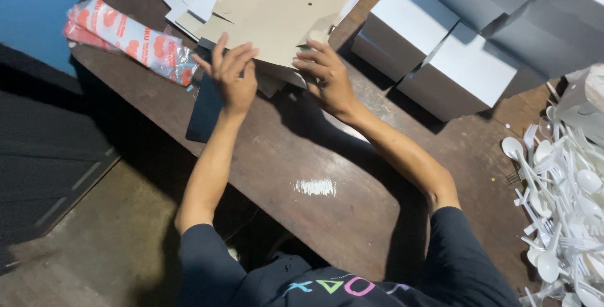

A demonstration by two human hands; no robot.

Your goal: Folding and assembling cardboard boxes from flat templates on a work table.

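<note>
A flat brown cardboard box blank [284,11] lies on top of a stack of white flat blanks [192,2] at the far edge of a dark wooden table [327,212]. My left hand [230,74] grips the blank's near left edge with its fingers over the card. At the blank's near right edge, my right hand [326,77] pinches the card with curled fingers. Both forearms reach across the table from the dark-sleeved torso at the bottom.
Folded white and grey boxes [469,61] stand at the back right. A heap of white plastic spoons and forks [566,200] fills the right edge. A red-and-white plastic packet [129,36] lies at the back left, with a dark phone-like slab [204,109] beside it.
</note>
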